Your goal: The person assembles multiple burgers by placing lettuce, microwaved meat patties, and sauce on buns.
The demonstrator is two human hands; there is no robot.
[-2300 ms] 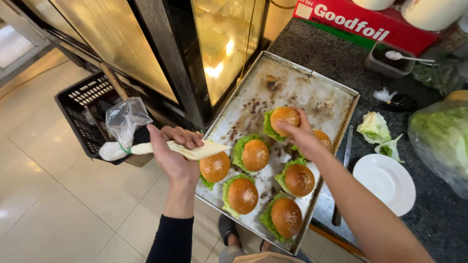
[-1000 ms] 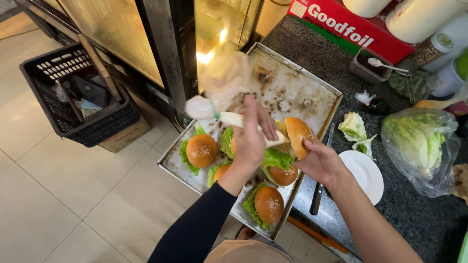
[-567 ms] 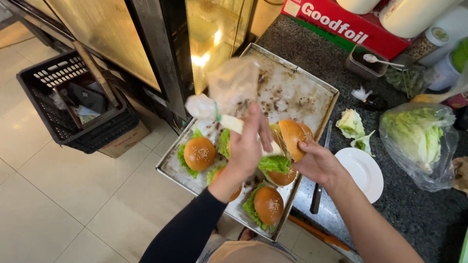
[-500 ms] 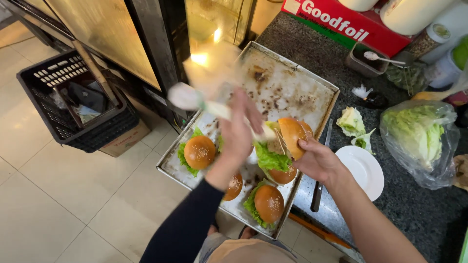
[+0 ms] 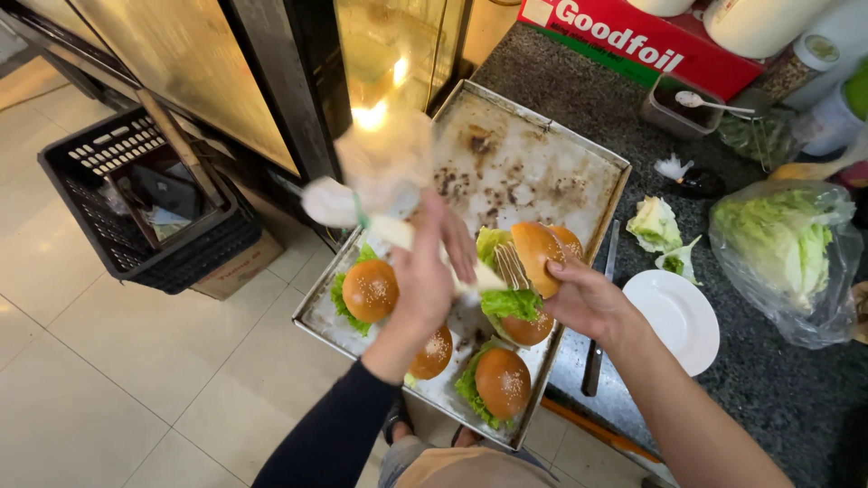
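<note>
My left hand (image 5: 428, 271) grips a clear plastic piping bag (image 5: 380, 185) of pale sauce, its tip pointing at the underside of a bun top (image 5: 535, 256). That bun top is tilted up and held by my right hand (image 5: 589, 301) above a lettuce leaf (image 5: 508, 303). Pale sauce lines show on the bun's underside. Both hands are over a worn metal baking tray (image 5: 506, 163) carrying several sesame-bun burgers with lettuce, one at the left (image 5: 369, 290) and one at the front (image 5: 503, 383).
A knife (image 5: 599, 330) lies along the tray's right edge on the dark counter. A white plate (image 5: 674, 321), loose lettuce pieces (image 5: 655, 226) and a bag of lettuce (image 5: 782, 248) sit to the right. A red box (image 5: 651, 41) stands at the back. A black crate (image 5: 136, 194) is on the floor.
My left hand has brought the piping bag across from the tray's left side to the lifted bun top. My right hand has raised and tilted that bun.
</note>
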